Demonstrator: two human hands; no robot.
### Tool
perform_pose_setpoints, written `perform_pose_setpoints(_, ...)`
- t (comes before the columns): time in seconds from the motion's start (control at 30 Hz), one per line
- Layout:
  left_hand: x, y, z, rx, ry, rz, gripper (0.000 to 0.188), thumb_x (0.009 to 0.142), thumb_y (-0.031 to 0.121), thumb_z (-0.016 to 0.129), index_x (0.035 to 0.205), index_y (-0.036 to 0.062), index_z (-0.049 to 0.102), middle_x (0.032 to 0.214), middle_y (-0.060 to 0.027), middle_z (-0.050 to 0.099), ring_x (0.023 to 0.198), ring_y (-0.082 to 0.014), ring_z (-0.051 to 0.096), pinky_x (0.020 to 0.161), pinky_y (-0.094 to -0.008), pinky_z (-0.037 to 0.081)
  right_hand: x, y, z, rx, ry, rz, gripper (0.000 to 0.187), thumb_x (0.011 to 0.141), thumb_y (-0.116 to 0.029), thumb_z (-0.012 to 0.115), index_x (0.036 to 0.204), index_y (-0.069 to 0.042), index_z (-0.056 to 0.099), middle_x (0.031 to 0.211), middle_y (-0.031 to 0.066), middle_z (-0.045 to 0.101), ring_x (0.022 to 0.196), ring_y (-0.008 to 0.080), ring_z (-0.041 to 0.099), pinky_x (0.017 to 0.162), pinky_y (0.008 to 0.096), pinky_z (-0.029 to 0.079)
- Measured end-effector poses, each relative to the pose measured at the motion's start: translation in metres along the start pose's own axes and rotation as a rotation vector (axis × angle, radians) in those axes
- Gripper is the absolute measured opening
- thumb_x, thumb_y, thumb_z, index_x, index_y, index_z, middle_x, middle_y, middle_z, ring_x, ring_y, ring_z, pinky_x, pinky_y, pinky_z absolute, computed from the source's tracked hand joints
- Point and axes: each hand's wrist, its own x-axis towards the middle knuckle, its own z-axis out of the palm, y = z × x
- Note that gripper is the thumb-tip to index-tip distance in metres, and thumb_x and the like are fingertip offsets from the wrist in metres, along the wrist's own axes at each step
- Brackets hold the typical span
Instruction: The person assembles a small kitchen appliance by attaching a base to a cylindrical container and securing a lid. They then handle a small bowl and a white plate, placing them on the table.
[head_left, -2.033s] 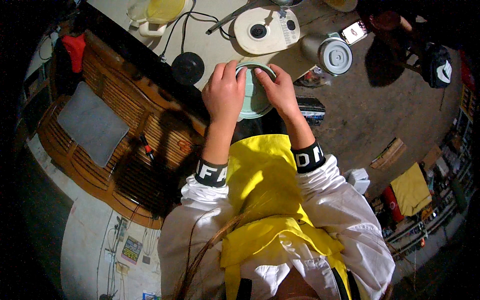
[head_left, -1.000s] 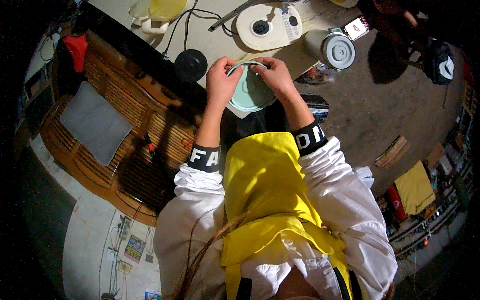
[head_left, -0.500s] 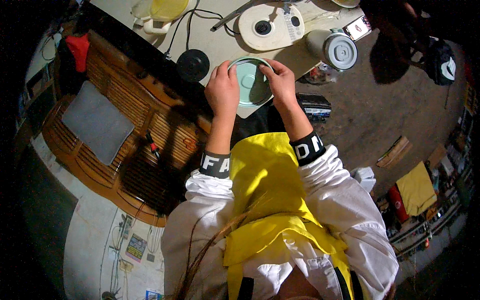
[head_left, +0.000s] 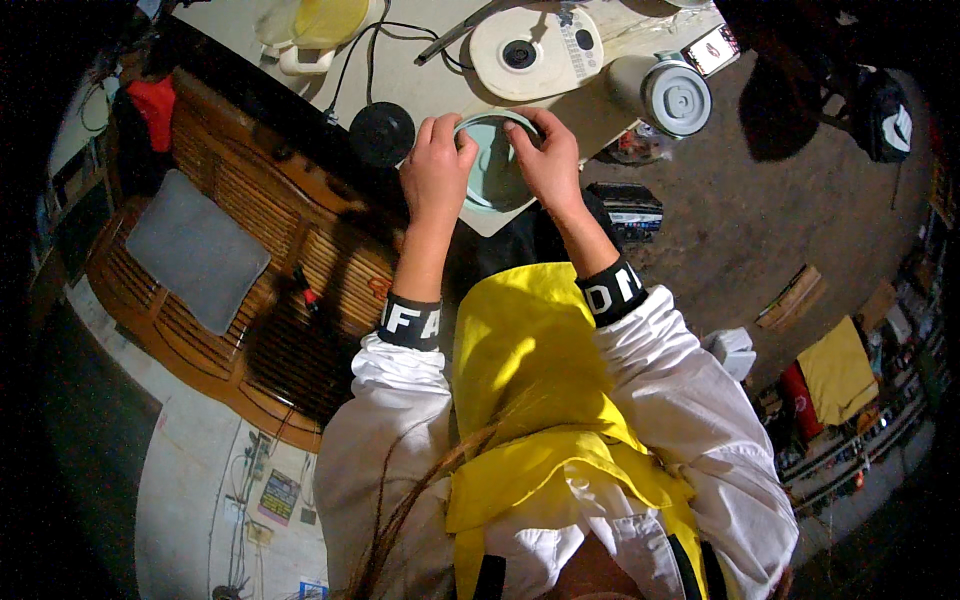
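Note:
Both my hands grip a round, pale green lid-like piece with a raised rim, over the near corner of the table. My left hand is closed on its left edge, fingers at the far rim and thumb bent inward. On the opposite edge, my right hand holds the rim with its thumb lying over the inner face. The fingers behind the rim are partly hidden. A black round disc lies left of my left hand. Beyond the green piece sits a white appliance base with a dark round centre and a control panel.
A pale canister with a grey lid and a lit phone are on the table's right side. A yellowish jug and black cables lie far left. A wooden bench with a grey cushion stands at left.
My right thumb has moved from the rim inward over the green piece's face. Both hands have shifted slightly left and stay on the piece.

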Motion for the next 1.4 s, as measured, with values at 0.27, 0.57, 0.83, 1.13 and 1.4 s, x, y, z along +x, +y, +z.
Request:
perform_pose_setpoints(0.27, -0.003, -0.006, 0.01, -0.095, 0.008, -0.142, 0.027, 0.091, 0.018, 0.054, 0.114, 0.0042, 0.056, 0.108, -0.0204, 0.062, 0.097, -0.0394, 0.061, 0.078, -0.0458, 0.05, -0.012, -0.004, -0.028, -0.505, -0.023, -0.628, 0.057, 0.071, -0.012, 0.075, 0.123, -0.006, 0.053, 0.121, 0.0148, 0.055, 0.11, 0.035, 0.054, 0.092, 0.0424, 0.046)
perform_pose_setpoints(0.57, -0.019, -0.045, 0.093, -0.235, -0.086, -0.389, 0.031, 0.096, 0.017, 0.048, 0.123, 0.0017, 0.05, 0.114, -0.0238, 0.061, 0.103, -0.0408, 0.059, 0.084, -0.0458, 0.048, 0.008, 0.077, 0.005, -0.726, -0.426, -0.576, 0.068, 0.068, -0.013, 0.073, 0.13, -0.004, 0.047, 0.136, 0.0125, 0.048, 0.125, 0.0313, 0.047, 0.101, 0.0398, 0.043)
perform_pose_setpoints(0.83, -0.005, -0.11, 0.173, -0.294, 0.112, -0.367, 0.026, 0.093, 0.01, 0.054, 0.118, 0.002, 0.056, 0.109, -0.0173, 0.052, 0.102, -0.0357, 0.054, 0.088, -0.0419, 0.045, 0.04, 0.144, 0.05, -0.801, -0.495, -0.579, 0.06, 0.079, -0.01, 0.058, 0.135, -0.001, 0.042, 0.143, 0.0152, 0.04, 0.132, 0.0319, 0.039, 0.107, 0.0382, 0.039)
perform_pose_setpoints(1.13, 0.014, -0.134, 0.183, -0.281, 0.173, -0.284, 0.034, 0.083, 0.008, 0.067, 0.115, 0.0, 0.058, 0.104, -0.0173, 0.054, 0.101, -0.0321, 0.052, 0.09, -0.0394, 0.044, 0.054, 0.159, 0.066, -0.864, -0.496, -0.666, 0.057, 0.082, -0.011, 0.054, 0.136, 0.002, 0.04, 0.146, 0.0175, 0.037, 0.134, 0.0325, 0.036, 0.11, 0.0377, 0.035)
perform_pose_setpoints(1.4, -0.007, -0.114, 0.17, -0.174, 0.008, -0.619, 0.064, 0.074, 0.015, 0.077, 0.125, -0.0038, 0.042, 0.12, -0.0236, 0.048, 0.11, -0.0383, 0.052, 0.089, -0.0446, 0.047, 0.055, 0.162, 0.076, -0.927, -0.45, -0.62, 0.052, 0.086, -0.012, 0.05, 0.136, 0.003, 0.041, 0.146, 0.0163, 0.038, 0.135, 0.032, 0.035, 0.111, 0.0376, 0.033)
